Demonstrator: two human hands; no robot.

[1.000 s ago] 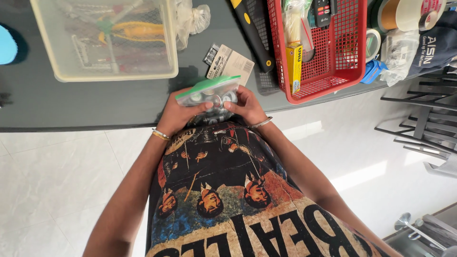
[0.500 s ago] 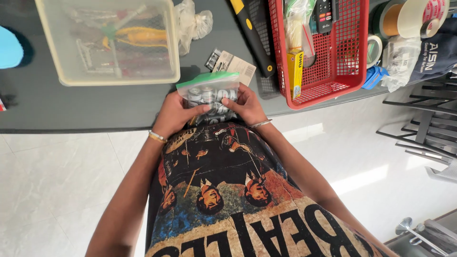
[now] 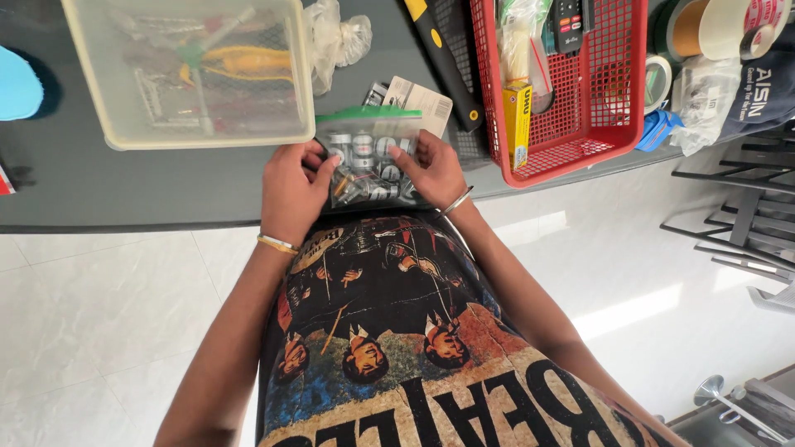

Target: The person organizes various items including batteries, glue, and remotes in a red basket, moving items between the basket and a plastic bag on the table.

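Together, left hand [image 3: 291, 192] and right hand [image 3: 432, 170] each grip one clear bag [image 3: 368, 157] of batteries.

Home worktop [image 3: 124, 186], tool-filled basket [image 3: 596, 124]

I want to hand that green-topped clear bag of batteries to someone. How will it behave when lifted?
The zip bag is thin clear film, so it will probably sag and flop unless supported underneath. The many small batteries inside likely make it heavy for its size and apt to shift. Both the left hand and right hand grip it, which suggests two-handed support helps.
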